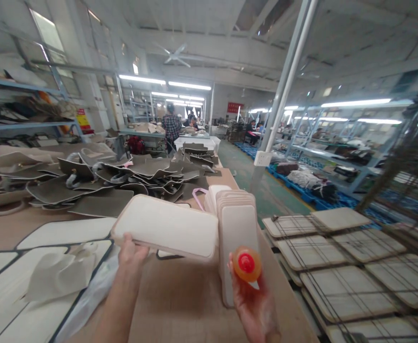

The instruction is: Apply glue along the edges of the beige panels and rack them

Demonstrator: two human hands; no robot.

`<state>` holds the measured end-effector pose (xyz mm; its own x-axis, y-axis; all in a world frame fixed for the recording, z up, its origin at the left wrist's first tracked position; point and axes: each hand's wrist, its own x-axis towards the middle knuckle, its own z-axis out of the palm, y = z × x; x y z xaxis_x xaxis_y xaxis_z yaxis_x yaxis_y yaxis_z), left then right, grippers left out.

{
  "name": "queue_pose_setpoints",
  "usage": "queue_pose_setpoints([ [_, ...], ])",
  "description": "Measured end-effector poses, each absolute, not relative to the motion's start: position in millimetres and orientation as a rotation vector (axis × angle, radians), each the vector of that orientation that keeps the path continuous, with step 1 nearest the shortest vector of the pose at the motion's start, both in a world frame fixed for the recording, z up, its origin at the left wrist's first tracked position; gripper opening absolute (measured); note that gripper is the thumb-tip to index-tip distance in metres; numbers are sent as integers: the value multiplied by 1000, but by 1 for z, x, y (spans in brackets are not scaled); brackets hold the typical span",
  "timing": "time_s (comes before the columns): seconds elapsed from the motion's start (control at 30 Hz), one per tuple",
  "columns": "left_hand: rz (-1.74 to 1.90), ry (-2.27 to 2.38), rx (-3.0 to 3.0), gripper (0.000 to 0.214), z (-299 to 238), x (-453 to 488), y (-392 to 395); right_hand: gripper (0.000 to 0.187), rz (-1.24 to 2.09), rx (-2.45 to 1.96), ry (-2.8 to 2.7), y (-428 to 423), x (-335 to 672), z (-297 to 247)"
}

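Note:
My left hand (132, 255) grips the near edge of a cream rectangular panel (168, 226) and holds it lifted and tilted above the brown worktable (180, 300). My right hand (253, 297) is wrapped round a small orange bottle with a red cap (246, 263), its cap facing the camera. Just beyond the bottle lies a stack of matching cream panels (235, 224), fanned out along the table's right side.
Grey cut pieces (123, 178) are piled at the table's far end. White dark-edged sheets (52, 238) cover the near left. A wire rack (352, 271) with cream panels stands to the right. A white post (283, 90) and a green aisle lie behind, with people working far off.

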<state>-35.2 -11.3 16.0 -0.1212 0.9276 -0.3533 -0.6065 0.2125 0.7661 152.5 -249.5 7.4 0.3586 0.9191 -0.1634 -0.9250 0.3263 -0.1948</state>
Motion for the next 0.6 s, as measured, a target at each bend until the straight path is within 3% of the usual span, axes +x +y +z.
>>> queue_pose_setpoints([
  [0.27,1368,929,167,47,-22,-39,-77,35,1295,-256,3,-235,125,-7],
  [0.47,1206,768,182,49,-39,-47,-112,58,1253,-267,-45,-229,124,-6],
  [0.6,1125,728,88,42,-57,-57,-129,64,1223,-309,-86,-227,129,-12],
])
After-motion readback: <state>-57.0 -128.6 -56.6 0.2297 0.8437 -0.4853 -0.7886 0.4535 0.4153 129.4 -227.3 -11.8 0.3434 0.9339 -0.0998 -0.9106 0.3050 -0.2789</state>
